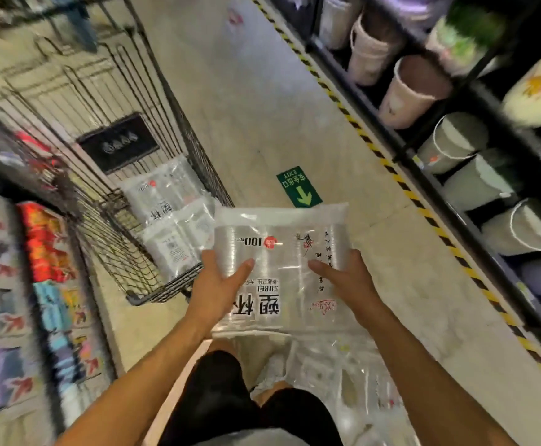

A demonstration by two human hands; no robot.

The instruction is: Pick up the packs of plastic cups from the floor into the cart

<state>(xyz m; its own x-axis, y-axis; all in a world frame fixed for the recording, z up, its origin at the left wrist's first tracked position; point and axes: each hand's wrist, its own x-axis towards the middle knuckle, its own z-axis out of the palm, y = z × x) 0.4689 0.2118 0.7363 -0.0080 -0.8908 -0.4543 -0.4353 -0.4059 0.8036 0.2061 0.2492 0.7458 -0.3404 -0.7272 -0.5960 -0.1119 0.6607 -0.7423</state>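
So the wire cart [108, 149] fills the upper left of the frame, with a couple of cup packs [169, 217] already lying at its near end. Shelf [456, 175] of buckets runs down the right side. Dead center, one clear pack [282, 268] is up off the floor [262, 107], just right of the cart's corner. Left hand [221, 281] has its grip on the pack's left edge, right hand [346, 278] on the right edge. More packs [343, 375] sit on the floor below it.

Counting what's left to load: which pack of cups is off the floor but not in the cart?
The pack held in both hands; others lie in the cart or on the floor.
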